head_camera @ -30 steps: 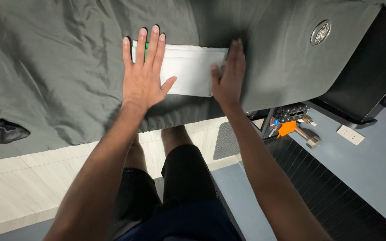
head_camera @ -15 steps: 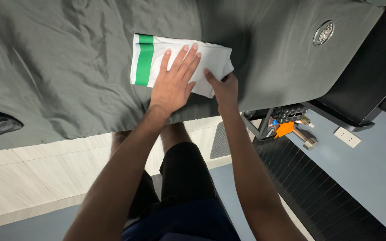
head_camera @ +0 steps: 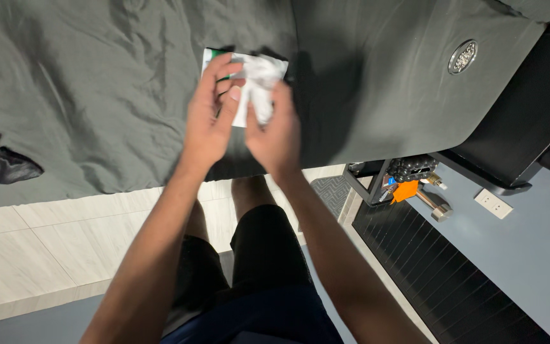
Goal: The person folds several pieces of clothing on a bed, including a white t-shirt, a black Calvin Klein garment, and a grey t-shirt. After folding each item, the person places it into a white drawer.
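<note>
Both hands, left hand (head_camera: 208, 121) and right hand (head_camera: 275, 130), grasp the white cloth with green stripe (head_camera: 256, 79), bunched above the bed's grey sheet (head_camera: 97, 95). Risk: loose grip lets folds spill open, cloth drops crooked.

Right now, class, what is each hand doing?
Left hand: closed on the white cloth.
Right hand: closed on the same cloth.
</note>
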